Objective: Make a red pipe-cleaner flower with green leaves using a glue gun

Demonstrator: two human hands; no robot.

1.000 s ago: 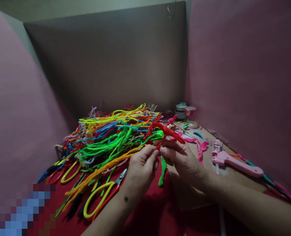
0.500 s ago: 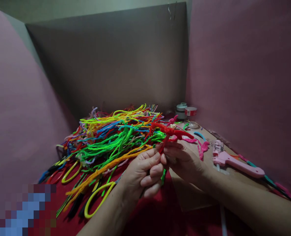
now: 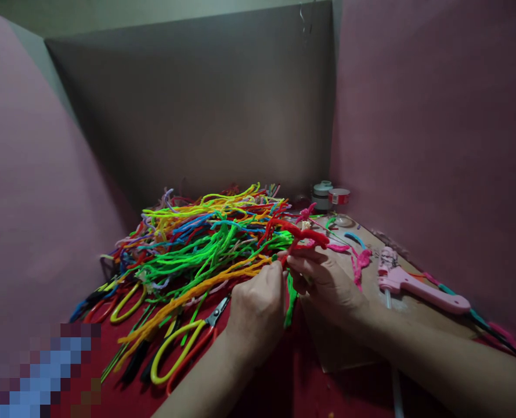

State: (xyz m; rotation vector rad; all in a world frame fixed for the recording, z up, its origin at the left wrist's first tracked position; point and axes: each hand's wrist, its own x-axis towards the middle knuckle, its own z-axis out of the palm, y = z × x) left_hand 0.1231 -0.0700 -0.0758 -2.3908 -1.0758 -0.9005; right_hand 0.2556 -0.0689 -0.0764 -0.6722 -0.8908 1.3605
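Red fuzzy stems [image 3: 304,234], red tabletop [image 3: 270,383], brown board [image 3: 340,351]; pink walls [image 3: 440,133]

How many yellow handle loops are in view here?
2. The nearer yellow loop lies to the left of the left hand; the farther yellow loop lies by the left front edge of the pile of fuzzy stems. More may be hidden under that pile.

Scissors [image 3: 206,323] and glue gun [image 3: 418,290] show a craft workspace.
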